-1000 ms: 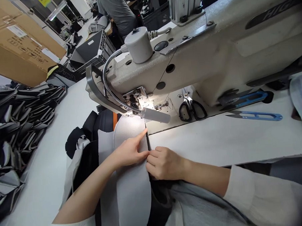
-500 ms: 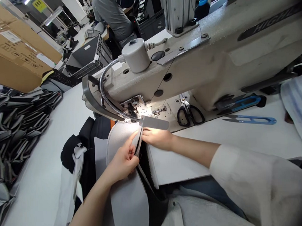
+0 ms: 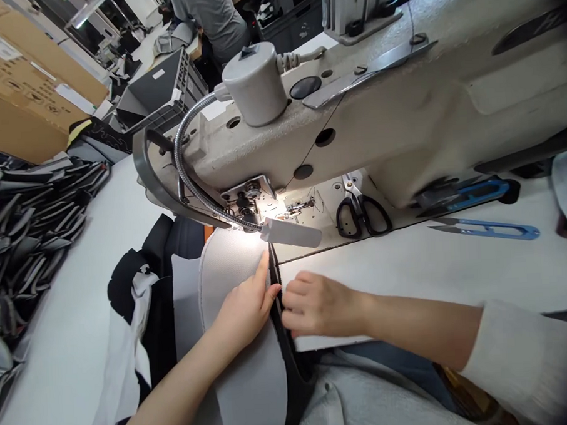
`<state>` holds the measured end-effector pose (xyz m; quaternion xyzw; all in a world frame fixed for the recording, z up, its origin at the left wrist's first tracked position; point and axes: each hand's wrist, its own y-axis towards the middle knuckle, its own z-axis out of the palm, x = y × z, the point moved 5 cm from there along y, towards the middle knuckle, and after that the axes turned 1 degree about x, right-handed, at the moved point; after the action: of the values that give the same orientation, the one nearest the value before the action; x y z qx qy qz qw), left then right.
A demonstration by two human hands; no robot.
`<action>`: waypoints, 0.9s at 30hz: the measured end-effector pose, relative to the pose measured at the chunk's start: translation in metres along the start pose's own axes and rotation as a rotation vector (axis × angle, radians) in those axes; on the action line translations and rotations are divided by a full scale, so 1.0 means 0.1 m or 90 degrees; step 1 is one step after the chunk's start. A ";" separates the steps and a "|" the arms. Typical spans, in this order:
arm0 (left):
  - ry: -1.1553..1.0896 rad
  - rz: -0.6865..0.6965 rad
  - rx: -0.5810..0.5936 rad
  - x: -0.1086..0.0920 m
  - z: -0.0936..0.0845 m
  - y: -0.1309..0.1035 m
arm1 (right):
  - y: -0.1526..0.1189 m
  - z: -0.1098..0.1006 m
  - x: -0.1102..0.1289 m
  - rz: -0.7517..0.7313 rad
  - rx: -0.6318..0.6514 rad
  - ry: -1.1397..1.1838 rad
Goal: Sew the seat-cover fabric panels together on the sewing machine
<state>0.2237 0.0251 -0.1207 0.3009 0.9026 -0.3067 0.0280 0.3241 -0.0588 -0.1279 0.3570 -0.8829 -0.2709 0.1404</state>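
A light grey fabric panel (image 3: 233, 258) with a dark edge lies under the head of the sewing machine (image 3: 382, 101) and hangs down in front of the table. My left hand (image 3: 245, 305) rests on it, index finger stretched toward the needle area and thumb apart near the dark edge. Right of it, my right hand (image 3: 320, 305) is closed, its curled fingers at the panel's dark edge strip (image 3: 278, 313). Its fingertips are partly hidden. A small lamp head (image 3: 294, 232) on a bent metal hose lights the panel and covers part of the needle area.
Black-handled scissors (image 3: 363, 212) lie on the machine bed, and blue thread snips (image 3: 495, 228) on the table at right. Black and white cloth pieces (image 3: 132, 294) lie left of the panel. Piled dark pieces (image 3: 35, 242), a grey crate (image 3: 160, 92) and a cardboard box (image 3: 28, 79) stand farther left.
My right hand has moved down and toward me, from beside the lamp head to lower on the panel's edge. My left index finger has shifted slightly right. The view has shifted slightly.
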 end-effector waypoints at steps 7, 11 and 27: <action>0.064 -0.020 0.000 0.03 -0.07 0.05 | -0.02 0.08 0.22 -0.070 0.106 0.080; -0.095 0.000 0.089 0.11 -0.14 0.08 | -0.02 0.08 0.19 -0.055 0.139 0.102; -0.220 0.057 0.002 0.01 -0.10 0.10 | 0.04 0.06 0.17 0.022 -0.067 -0.093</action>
<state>0.2297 0.0378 -0.1177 0.2834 0.8696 -0.3536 0.1960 0.3074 -0.0657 -0.1297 0.3130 -0.8815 -0.3395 0.0991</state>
